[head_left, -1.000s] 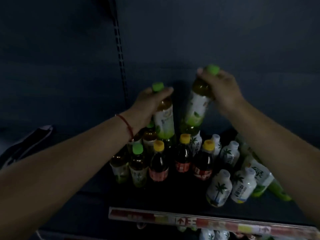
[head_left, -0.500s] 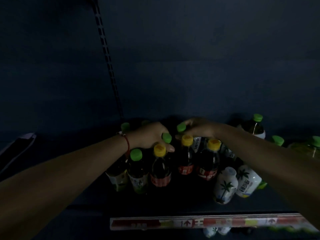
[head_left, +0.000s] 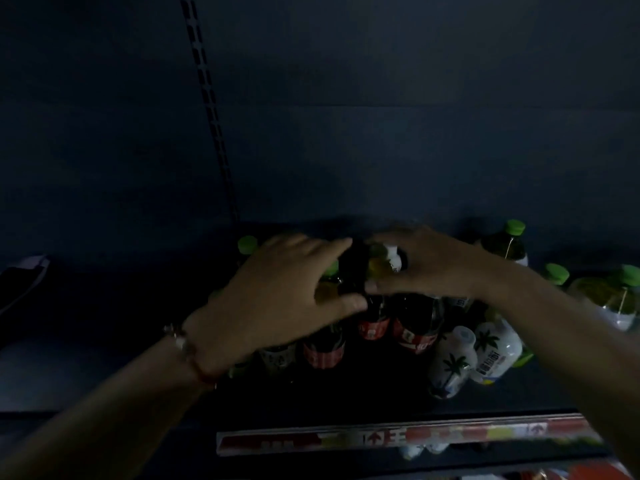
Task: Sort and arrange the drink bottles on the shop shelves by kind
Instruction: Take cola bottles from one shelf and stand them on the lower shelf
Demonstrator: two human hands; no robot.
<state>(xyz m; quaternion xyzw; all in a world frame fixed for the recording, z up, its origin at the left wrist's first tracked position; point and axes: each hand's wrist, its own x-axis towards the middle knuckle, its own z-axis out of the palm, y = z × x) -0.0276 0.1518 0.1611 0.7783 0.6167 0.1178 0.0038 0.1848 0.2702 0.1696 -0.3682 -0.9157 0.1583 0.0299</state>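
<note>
The dark shelf [head_left: 104, 368] holds a cluster of bottles. Three dark bottles with red labels [head_left: 415, 332] stand in the middle, and one yellow cap [head_left: 377, 266] shows between my hands. Two white bottles with palm prints [head_left: 450, 362] stand to their right. Green-capped tea bottles [head_left: 509, 245] stand at the back, with one green cap [head_left: 247, 244] at the left. My left hand [head_left: 277, 292] hovers over the left bottles with its fingers spread. My right hand [head_left: 436, 265] reaches in from the right, fingers above and thumb below the yellow cap, not closed on it.
A pale green bottle [head_left: 609, 296] lies on its side at the far right. A red and white price strip [head_left: 398, 438] runs along the shelf's front edge. A slotted upright rail [head_left: 207, 98] climbs the back wall. A dark and white object [head_left: 24, 278] lies far left.
Both hands set down the green-capped tea bottles they held a second ago. They have since let go and come together over the yellow-capped dark bottles.
</note>
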